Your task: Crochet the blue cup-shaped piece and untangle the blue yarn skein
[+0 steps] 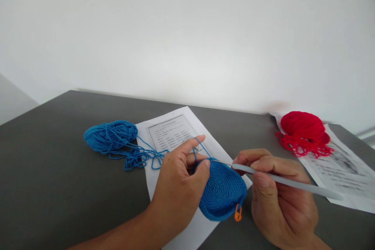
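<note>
My left hand [178,187] pinches the upper edge of a round blue crocheted piece [222,193], with the blue strand looped over its raised index finger. An orange stitch marker [238,213] hangs from the piece's lower rim. My right hand [278,199] grips a grey crochet hook [290,181] like a pencil, its tip at the piece's top edge by my left thumb. The strand runs left to a loose blue yarn bundle [113,136] on the table.
A printed sheet [172,131] lies under my hands on the dark grey table [52,172]. At the right, a red yarn ball [304,129] rests on a second printed sheet [345,175]. A white wall stands behind the table's far edge.
</note>
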Tool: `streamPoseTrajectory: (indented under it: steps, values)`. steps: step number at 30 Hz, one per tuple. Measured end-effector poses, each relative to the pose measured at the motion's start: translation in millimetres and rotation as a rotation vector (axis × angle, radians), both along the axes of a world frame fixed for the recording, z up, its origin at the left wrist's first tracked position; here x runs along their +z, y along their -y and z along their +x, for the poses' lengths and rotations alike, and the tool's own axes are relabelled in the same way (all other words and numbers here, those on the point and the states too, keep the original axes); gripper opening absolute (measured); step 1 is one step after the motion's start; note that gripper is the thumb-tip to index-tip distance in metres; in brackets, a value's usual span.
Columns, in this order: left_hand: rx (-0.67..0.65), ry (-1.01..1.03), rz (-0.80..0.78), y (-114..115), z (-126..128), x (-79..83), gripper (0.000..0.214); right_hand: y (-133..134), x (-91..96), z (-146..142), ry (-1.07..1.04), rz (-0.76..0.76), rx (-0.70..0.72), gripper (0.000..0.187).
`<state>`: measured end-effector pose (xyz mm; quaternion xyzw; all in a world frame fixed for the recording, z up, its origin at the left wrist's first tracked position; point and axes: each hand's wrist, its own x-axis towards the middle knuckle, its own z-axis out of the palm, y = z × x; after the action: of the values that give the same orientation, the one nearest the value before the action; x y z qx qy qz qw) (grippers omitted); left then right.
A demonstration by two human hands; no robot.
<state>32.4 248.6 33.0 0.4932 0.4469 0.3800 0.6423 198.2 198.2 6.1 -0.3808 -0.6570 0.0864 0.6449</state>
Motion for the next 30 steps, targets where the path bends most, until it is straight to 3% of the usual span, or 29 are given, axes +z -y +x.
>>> streamPoseTrajectory:
  steps: [6, 18, 25, 30]
  values:
    - [-0.003, -0.053, 0.048, -1.0, 0.0, -0.8, 0.064, 2.1, 0.6, -3.2, -0.053, -0.021, -0.018, 0.018]
    - [-0.009, -0.058, 0.031, -2.6, 0.0, 1.8, 0.063, 5.7, 1.7, -2.6, 0.045, -0.014, -0.097, 0.024]
    - [0.025, -0.124, 0.147, 1.2, -1.3, -0.4, 0.057, 3.2, 1.5, -2.6, 0.115, 0.070, -0.173, 0.035]
    - [0.052, -0.232, 0.263, 2.9, -2.2, 3.7, 0.050, 4.8, 3.1, -0.3, 0.162, 0.091, -0.146, 0.040]
